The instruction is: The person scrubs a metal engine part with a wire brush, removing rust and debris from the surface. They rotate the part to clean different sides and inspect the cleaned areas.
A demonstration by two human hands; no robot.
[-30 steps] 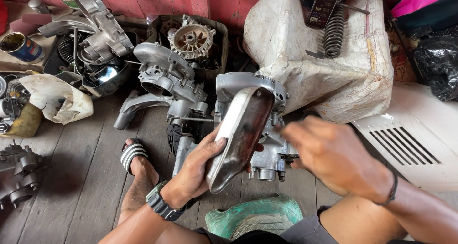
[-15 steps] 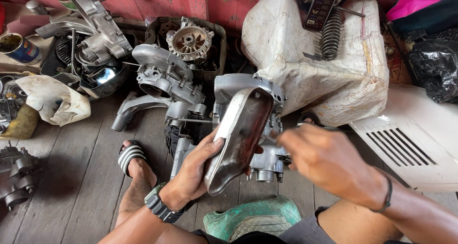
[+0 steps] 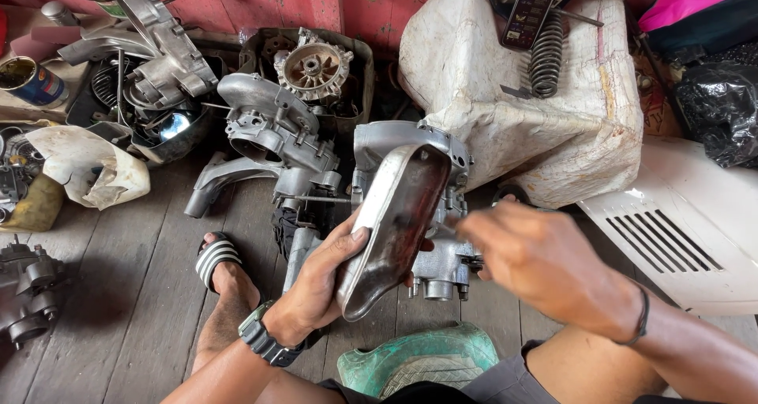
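My left hand (image 3: 320, 282) grips a curved metal cover (image 3: 391, 226) by its lower edge and holds it tilted, its dark inside facing me. Behind the cover stands a grey engine casing (image 3: 442, 254) on the wooden floor. My right hand (image 3: 545, 262) is at the casing's right side with the fingers curled; a thin tool tip seems to stick out toward the casing, but blur hides what the fingers hold. A dark watch sits on my left wrist, a thin band on my right.
More engine parts (image 3: 272, 128) lie at the back left, beside a tin can (image 3: 31, 80) and a torn white sack (image 3: 87, 167). A large white bag (image 3: 537, 128) carrying a coil spring (image 3: 546, 53) stands at the right, next to a white vented panel (image 3: 687, 230). My sandalled foot (image 3: 221, 266) rests on the floor.
My right hand has shifted slightly left and up beside the casing. The left hand and the cover have barely moved.
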